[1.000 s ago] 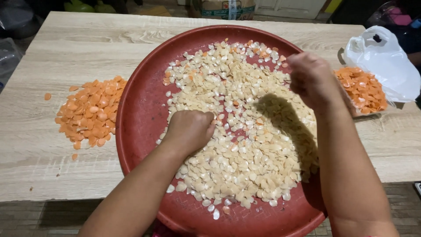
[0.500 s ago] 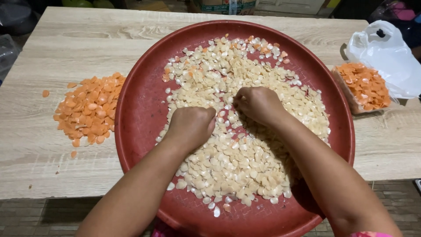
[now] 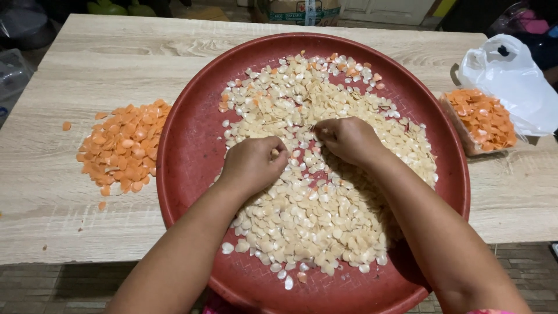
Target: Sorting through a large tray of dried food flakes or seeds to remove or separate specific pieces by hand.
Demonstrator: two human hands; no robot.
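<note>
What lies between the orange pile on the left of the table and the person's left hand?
In the head view, a strip of bare wooden table, then the red tray's rim and its bare red floor separate the orange pile from the left hand.

Lighting: bright, even, from overhead. Shadows: soft, cast by the forearms toward 5 o'clock across the red tray (image 3: 192,145). Glare: mild on the white plastic bag (image 3: 511,87) at 2 o'clock. Focus: sharp centrally; top corners dim, slight edge bowing.
</note>
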